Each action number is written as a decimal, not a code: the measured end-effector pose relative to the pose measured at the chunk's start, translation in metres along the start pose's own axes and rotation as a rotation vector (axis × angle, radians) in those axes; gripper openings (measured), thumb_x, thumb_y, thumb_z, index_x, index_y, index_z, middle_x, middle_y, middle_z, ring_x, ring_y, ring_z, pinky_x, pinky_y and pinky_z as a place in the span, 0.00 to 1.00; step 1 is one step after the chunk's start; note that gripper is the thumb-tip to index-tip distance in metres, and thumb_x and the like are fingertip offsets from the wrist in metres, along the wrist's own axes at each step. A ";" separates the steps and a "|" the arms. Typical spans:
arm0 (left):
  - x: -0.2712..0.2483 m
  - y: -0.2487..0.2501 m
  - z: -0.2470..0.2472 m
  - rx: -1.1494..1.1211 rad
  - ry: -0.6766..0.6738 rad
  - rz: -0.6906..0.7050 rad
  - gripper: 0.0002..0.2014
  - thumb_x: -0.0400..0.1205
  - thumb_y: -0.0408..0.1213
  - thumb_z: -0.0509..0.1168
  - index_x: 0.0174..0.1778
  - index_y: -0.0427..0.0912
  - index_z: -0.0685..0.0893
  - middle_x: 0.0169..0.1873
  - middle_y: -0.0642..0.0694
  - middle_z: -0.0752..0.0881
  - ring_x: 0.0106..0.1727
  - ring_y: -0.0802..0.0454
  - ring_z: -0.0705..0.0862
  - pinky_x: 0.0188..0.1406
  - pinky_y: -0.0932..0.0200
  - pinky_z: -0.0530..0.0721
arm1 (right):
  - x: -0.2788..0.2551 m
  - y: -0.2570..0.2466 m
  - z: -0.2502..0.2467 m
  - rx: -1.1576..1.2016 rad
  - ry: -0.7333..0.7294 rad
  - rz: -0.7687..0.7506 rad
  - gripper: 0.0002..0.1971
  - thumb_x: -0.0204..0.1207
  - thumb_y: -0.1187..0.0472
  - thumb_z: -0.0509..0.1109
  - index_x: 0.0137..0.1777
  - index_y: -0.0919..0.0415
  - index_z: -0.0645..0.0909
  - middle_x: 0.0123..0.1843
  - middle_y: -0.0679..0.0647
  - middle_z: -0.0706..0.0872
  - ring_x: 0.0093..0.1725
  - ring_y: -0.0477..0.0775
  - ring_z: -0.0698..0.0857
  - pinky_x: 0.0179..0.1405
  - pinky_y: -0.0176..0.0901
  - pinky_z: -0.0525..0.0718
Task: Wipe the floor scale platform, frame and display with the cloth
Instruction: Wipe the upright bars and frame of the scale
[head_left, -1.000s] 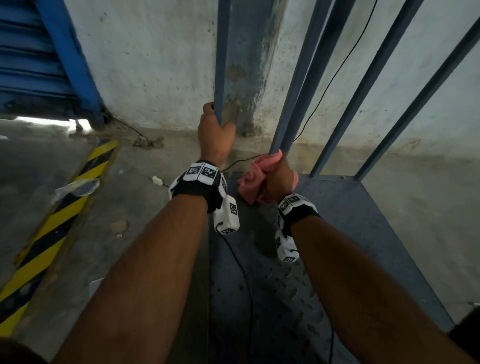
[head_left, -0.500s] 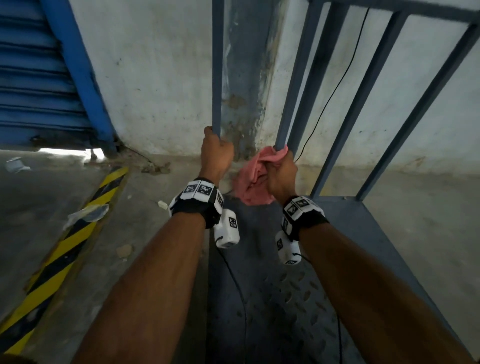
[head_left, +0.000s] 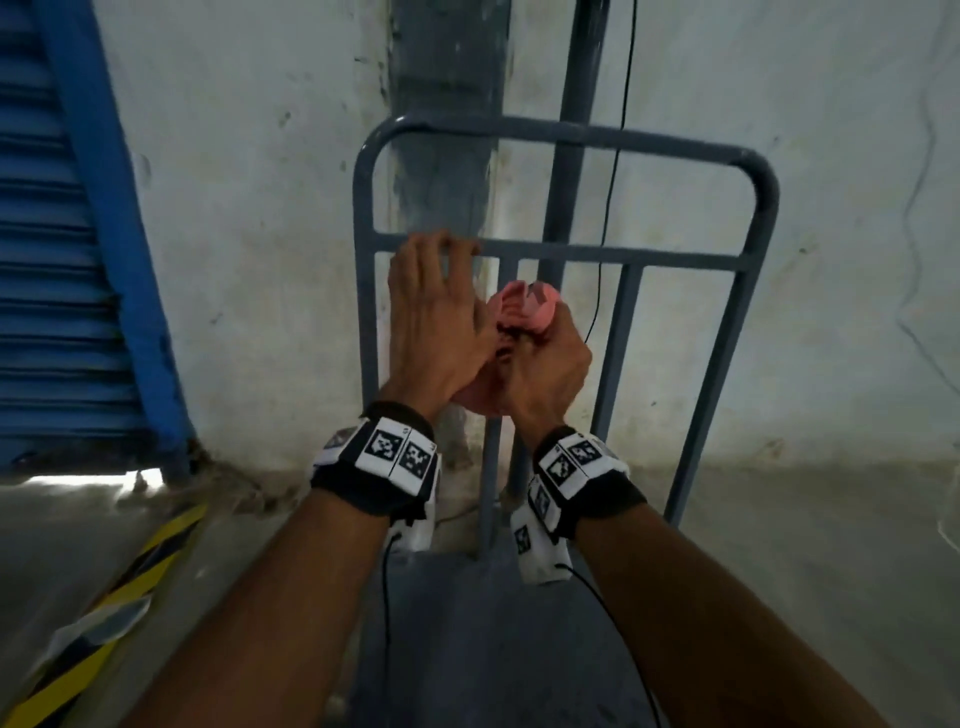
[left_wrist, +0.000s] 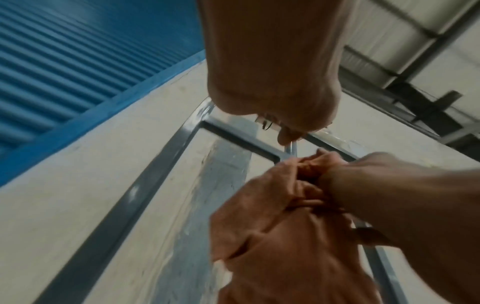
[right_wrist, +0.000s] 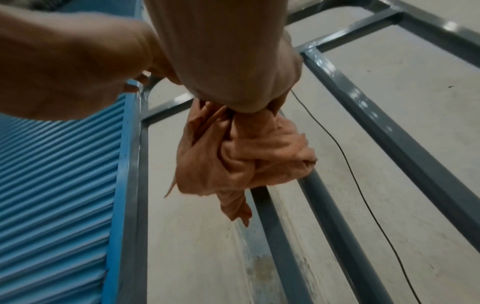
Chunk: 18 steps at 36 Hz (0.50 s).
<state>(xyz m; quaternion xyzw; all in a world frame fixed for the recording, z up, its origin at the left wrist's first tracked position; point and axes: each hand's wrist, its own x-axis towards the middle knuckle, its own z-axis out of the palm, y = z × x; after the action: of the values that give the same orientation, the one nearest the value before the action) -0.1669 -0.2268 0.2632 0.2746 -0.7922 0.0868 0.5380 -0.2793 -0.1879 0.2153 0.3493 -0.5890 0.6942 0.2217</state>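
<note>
Whitewashed wall behind; left hand now loose-fingered on frame crossbar; right hand grips cloth.

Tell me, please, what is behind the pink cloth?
Behind the pink cloth runs a grey upright bar of the scale frame, with the white wall further back. The bar's stretch under the cloth and the right hand is covered.

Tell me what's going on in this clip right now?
A person is wiping the grey railing frame of a floor scale. The right hand grips a bunched pink cloth against one of the frame's upright bars, just below the crossbar. The left hand reaches up with its fingertips on that crossbar. The platform lies below the forearms; no display is in view.
</note>
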 end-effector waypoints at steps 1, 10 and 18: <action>0.008 -0.003 0.000 0.061 -0.075 0.019 0.31 0.77 0.51 0.49 0.74 0.41 0.73 0.75 0.35 0.72 0.80 0.35 0.67 0.81 0.36 0.63 | 0.007 -0.004 -0.005 -0.012 0.052 -0.009 0.21 0.79 0.66 0.66 0.71 0.54 0.83 0.61 0.54 0.88 0.54 0.48 0.84 0.54 0.34 0.79; 0.053 -0.007 -0.009 0.153 -0.288 0.029 0.27 0.80 0.51 0.54 0.70 0.40 0.74 0.65 0.38 0.80 0.69 0.39 0.78 0.79 0.32 0.63 | 0.110 -0.041 -0.008 -0.005 0.210 -0.180 0.18 0.79 0.61 0.68 0.68 0.57 0.76 0.57 0.55 0.82 0.51 0.50 0.83 0.51 0.43 0.84; 0.074 0.000 -0.001 0.175 -0.404 0.014 0.16 0.81 0.48 0.60 0.60 0.43 0.78 0.54 0.43 0.84 0.57 0.39 0.82 0.66 0.37 0.70 | 0.131 -0.020 0.015 -0.275 -0.480 -0.546 0.17 0.86 0.47 0.57 0.50 0.61 0.78 0.38 0.52 0.84 0.36 0.55 0.82 0.38 0.44 0.73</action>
<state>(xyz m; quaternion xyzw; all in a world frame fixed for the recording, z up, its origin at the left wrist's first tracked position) -0.1860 -0.2513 0.3302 0.3267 -0.8752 0.1021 0.3419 -0.3482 -0.2116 0.3274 0.6129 -0.5970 0.4226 0.2991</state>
